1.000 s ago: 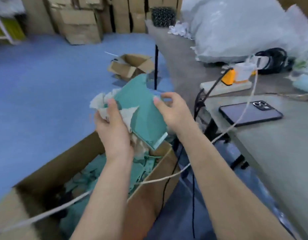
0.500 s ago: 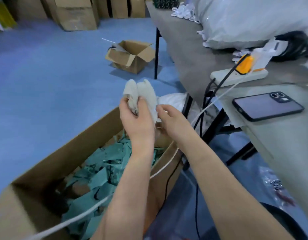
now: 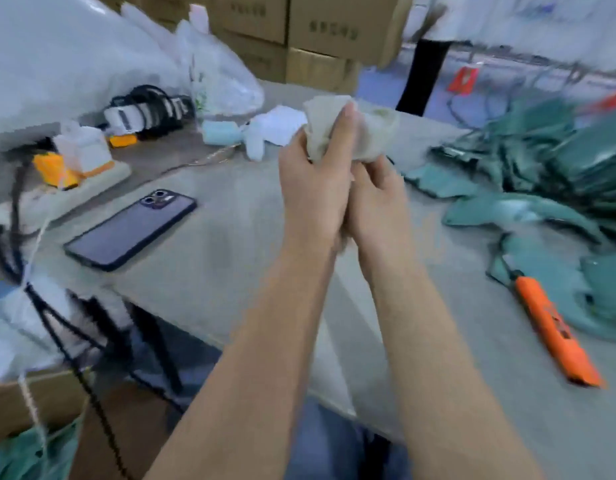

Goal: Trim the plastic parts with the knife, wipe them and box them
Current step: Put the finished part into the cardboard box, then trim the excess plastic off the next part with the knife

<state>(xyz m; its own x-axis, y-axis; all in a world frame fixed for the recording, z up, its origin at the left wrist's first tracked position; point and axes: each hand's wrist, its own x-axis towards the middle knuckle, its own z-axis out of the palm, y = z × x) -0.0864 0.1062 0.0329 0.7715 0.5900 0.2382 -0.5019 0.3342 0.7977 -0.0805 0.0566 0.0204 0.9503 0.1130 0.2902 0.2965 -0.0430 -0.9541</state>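
Left grip [image 3: 311, 188] and right grip [image 3: 377, 199] are pressed close together, both pinching a bunched pale cloth [image 3: 337, 129] above the middle of the table [image 3: 230, 265], probably gathering it for wiping. The orange knife [image 3: 555, 330] lies free near the right edge, within reach beside the heaped green plastic parts [image 3: 559, 161]. The box [image 3: 33, 400] sits below the near left corner.

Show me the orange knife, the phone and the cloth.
orange knife [image 3: 555, 329], head view, middle of its body.
phone [image 3: 130, 228], head view, centre of its back.
cloth [image 3: 377, 131], head view, bunched right side.
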